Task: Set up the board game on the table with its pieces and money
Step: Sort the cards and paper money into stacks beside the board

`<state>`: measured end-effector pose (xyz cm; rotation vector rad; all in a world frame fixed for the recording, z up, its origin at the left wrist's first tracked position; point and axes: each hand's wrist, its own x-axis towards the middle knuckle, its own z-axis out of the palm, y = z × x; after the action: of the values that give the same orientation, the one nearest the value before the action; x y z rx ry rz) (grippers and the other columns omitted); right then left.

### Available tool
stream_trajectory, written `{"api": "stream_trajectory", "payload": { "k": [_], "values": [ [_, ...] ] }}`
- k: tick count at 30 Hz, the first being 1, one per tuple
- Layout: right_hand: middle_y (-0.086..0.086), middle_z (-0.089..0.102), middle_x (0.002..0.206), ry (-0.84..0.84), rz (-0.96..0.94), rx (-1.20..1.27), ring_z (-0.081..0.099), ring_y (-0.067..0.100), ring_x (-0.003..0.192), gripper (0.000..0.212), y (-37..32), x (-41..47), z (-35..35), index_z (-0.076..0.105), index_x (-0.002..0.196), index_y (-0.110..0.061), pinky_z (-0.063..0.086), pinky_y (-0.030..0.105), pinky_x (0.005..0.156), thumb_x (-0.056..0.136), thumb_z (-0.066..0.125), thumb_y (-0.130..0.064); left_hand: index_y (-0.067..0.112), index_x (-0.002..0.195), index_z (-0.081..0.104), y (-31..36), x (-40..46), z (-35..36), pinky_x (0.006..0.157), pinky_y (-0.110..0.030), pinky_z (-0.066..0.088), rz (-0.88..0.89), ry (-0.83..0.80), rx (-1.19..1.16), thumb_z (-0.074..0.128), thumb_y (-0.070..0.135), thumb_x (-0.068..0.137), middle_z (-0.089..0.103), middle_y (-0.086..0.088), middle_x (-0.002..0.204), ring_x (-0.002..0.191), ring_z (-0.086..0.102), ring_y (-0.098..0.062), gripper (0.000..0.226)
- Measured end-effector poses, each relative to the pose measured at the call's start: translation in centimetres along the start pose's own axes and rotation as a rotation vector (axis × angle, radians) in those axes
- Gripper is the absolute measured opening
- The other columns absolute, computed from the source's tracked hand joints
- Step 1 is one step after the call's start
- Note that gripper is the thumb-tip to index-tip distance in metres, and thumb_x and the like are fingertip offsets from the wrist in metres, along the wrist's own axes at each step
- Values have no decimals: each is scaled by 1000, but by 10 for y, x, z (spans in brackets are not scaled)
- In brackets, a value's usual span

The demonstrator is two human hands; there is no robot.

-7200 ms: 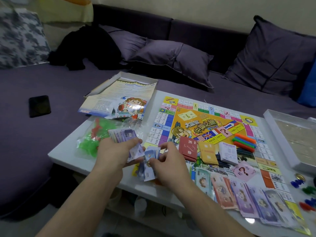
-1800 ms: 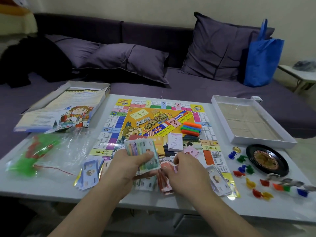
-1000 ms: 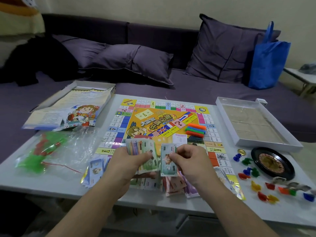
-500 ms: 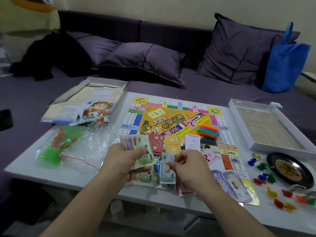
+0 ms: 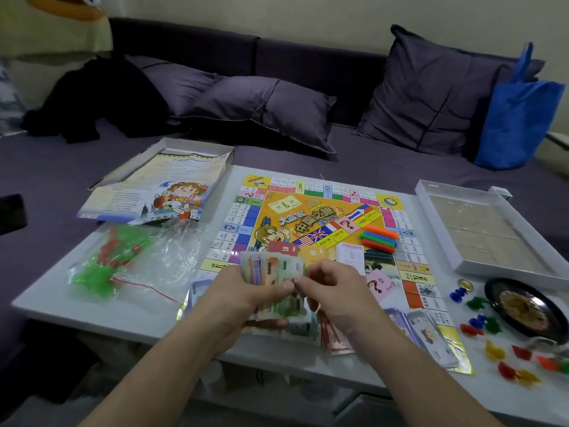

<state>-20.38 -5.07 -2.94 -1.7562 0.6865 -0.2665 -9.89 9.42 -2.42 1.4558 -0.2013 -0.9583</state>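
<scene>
The yellow game board (image 5: 311,217) lies open on the white table (image 5: 92,306). My left hand (image 5: 243,294) grips a fanned stack of play money (image 5: 271,269) above the board's near edge. My right hand (image 5: 332,291) meets it, its fingertips pinching the edge of the top green note. Sorted piles of notes (image 5: 425,334) lie along the board's near edge, partly hidden under my hands. Red and yellow card decks (image 5: 283,248) sit in the board's middle beside coloured sticks (image 5: 380,238).
A clear bag of green and red pieces (image 5: 114,260) lies at the left. Box lid with rule sheet (image 5: 160,192) sits back left, the empty box tray (image 5: 489,232) at right. A black roulette wheel (image 5: 526,309) and several coloured pawns (image 5: 480,325) are front right. A sofa stands behind.
My right hand lifted a green note from the table piles and brought it up to the stack in my left hand. The camera view shifted slightly left.
</scene>
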Motion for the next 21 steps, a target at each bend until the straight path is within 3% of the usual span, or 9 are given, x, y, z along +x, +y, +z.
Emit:
{"api": "stream_trajectory", "payload": {
  "k": [3, 6, 10, 13, 19, 21],
  "values": [
    [1, 69, 64, 55, -17, -77, 58, 7, 53, 16, 3, 6, 1, 70, 84, -5, 46, 23, 52, 95, 76, -15, -2, 116, 67, 0, 0, -5, 67, -48, 66, -20, 18, -41, 80, 5, 84, 79, -21, 101, 91, 79, -36, 35],
    [-2, 70, 65, 138, -32, -167, 59, 5, 54, 18, 4, 11, 1, 72, 77, -12, 46, 27, 60, 93, 79, -17, -2, 110, 67, 2, 3, -16, 53, -42, 64, -16, 164, -98, 77, 3, 88, 79, -22, 92, 78, 80, -34, 24],
    [-1, 75, 74, 126, -2, -290, 70, 12, 68, 18, 7, 15, 12, 71, 77, -18, 56, 31, 65, 91, 81, -23, -6, 109, 70, 0, 6, -32, 58, -47, 65, 9, 313, -145, 75, -2, 89, 79, -23, 90, 78, 79, -37, 21],
    [-4, 76, 75, 93, 51, -327, 74, 14, 70, 18, 11, 19, 29, 73, 77, -20, 64, 42, 72, 89, 83, -28, -5, 107, 72, -1, 5, -37, 57, -47, 65, 15, 337, -149, 78, -1, 86, 78, -24, 88, 76, 79, -37, 21],
    [-8, 69, 74, 108, 20, -649, 65, 10, 70, 26, 5, 17, 41, 65, 80, -21, 54, 31, 62, 94, 74, -42, -2, 99, 74, -1, 3, -41, 55, -46, 65, 35, 311, -137, 84, 1, 80, 79, -21, 84, 71, 79, -34, 22],
    [-4, 65, 71, 135, -22, -613, 61, 17, 67, 27, 4, 16, 40, 58, 78, -20, 57, 36, 64, 97, 64, -38, 0, 99, 75, -3, 2, -39, 67, -53, 65, 39, 272, -88, 89, 5, 74, 79, -20, 85, 76, 79, -35, 28]
  ]
}}
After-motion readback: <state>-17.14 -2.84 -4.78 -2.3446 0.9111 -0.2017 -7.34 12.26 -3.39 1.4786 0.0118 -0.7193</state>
